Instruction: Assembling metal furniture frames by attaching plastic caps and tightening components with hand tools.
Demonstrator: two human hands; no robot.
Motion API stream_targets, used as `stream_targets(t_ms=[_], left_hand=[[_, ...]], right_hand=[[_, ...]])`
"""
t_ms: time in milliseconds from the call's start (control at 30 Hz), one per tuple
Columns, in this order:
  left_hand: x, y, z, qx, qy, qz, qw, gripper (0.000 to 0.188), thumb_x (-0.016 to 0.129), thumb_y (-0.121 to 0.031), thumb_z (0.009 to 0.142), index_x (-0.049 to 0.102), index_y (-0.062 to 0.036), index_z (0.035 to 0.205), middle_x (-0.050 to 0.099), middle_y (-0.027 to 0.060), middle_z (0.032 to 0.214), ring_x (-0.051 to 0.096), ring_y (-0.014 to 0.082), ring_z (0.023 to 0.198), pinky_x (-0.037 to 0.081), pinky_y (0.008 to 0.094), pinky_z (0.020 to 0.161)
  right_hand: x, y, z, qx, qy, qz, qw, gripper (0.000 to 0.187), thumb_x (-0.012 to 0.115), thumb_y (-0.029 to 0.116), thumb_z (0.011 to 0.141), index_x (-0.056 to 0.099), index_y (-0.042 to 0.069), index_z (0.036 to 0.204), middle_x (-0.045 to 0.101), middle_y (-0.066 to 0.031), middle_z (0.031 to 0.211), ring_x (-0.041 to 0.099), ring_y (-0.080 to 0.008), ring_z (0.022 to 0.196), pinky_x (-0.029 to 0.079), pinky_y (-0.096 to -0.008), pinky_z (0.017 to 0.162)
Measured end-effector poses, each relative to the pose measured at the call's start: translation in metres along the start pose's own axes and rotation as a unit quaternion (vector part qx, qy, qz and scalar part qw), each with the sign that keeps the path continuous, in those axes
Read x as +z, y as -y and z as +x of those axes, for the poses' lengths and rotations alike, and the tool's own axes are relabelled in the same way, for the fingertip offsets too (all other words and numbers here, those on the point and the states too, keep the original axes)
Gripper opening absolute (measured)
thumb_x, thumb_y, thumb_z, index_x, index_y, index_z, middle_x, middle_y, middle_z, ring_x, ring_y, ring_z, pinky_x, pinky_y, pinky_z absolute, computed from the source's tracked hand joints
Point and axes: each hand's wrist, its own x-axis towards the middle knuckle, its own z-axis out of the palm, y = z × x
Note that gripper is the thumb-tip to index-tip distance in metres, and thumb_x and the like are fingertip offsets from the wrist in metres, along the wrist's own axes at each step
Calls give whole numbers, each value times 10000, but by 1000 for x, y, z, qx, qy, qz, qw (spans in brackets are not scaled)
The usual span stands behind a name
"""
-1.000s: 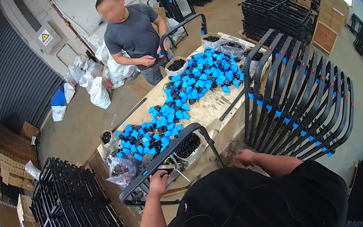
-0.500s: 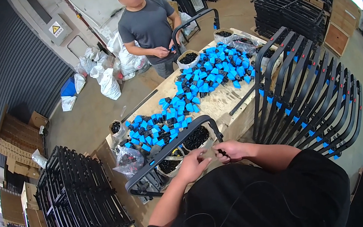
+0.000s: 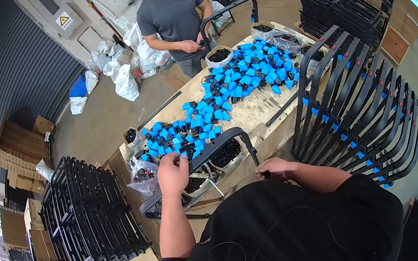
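A curved black tube frame (image 3: 216, 144) lies across the near edge of the table, in front of me. My left hand (image 3: 172, 175) is closed over its top bar, thumb toward the right; its fingertips are partly hidden behind the bar. Beside the frame's right leg end, my right hand (image 3: 275, 169) is closed, with a small dark piece showing under its fingers. Under and behind the bar stand an open bag of small black parts (image 3: 226, 154) and another bag (image 3: 195, 184). Beyond them spreads a long heap of blue-and-black plastic pieces (image 3: 234, 84).
A row of upright black frames (image 3: 357, 104) stands close on my right. At left, a stack of black frames (image 3: 93, 216) rises beside the plywood table (image 3: 255, 116). Across the table a person (image 3: 175, 20) stands near another curved frame (image 3: 229, 7). White sacks (image 3: 125, 83) sit behind.
My hands, close together before, have parted. The left has moved left and forward onto the frame's bar; the right has shifted slightly right. The frame's near side has moved a little.
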Motion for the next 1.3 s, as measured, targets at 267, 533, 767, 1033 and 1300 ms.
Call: stream_targets(t_ms=[267,533,767,1033,1300], left_hand=[[4,-8,8,-15,34,30,999,286,678,-296,904,711,-12,911,702,175,852,686,341,802,535,415,734],[19,9,18,-58,42,47,996,270,719,-257,883,706,10,914,708,133,803,682,223,710,532,350,694],[21,-3,19,-101,61,61,991,246,718,-243,892,704,2,909,708,110,770,676,193,686,527,332,678],[24,0,23,-129,55,106,984,236,716,-251,876,706,-15,889,704,108,768,679,214,687,523,347,672],[26,-8,31,-120,48,115,985,222,705,-239,867,702,-17,865,693,109,755,673,222,681,524,345,673]], right_hand=[[-13,45,-12,23,51,100,993,182,479,180,987,587,35,997,646,-105,899,588,-209,687,474,-327,604],[-62,46,29,24,44,155,987,237,449,274,1022,533,81,914,637,-92,883,593,-200,716,449,-319,552],[-88,98,59,-12,22,175,984,311,489,339,1023,510,125,798,626,-59,851,586,-193,755,446,-324,623],[-85,164,113,-44,-16,21,999,363,564,395,1013,459,154,763,347,45,563,298,-91,442,211,-286,411],[-113,253,239,-237,-279,-286,885,518,664,425,897,641,13,1211,710,-186,1121,680,-314,1016,520,-415,870]])
